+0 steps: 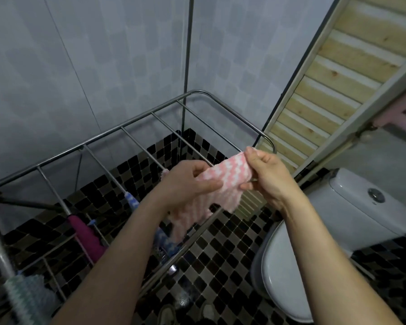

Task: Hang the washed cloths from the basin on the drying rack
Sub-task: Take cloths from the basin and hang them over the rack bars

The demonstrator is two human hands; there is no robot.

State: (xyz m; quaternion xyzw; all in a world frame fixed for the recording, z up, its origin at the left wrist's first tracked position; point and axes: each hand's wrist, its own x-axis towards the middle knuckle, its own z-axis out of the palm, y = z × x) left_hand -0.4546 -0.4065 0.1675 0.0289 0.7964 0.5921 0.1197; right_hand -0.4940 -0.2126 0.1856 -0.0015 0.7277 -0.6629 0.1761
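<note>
A pink and white patterned cloth (pixel 223 181) is stretched between both hands over the near right part of the metal drying rack (pixel 136 118). My left hand (pixel 188 181) pinches its left edge, and my right hand (pixel 265 174) pinches its upper right corner. The cloth's lower part droops across a rack bar. A magenta cloth (pixel 86 235), a blue and white cloth (pixel 131 200) and a green and white cloth (pixel 26 292) hang on other bars to the left. The basin is not in view.
A white toilet (pixel 314 231) with its lid down stands at the right, close to the rack. A wooden slatted board (pixel 333 73) leans on the right wall. The floor has dark mosaic tiles (pixel 220 266). A thin vertical pole (pixel 188 55) rises behind the rack.
</note>
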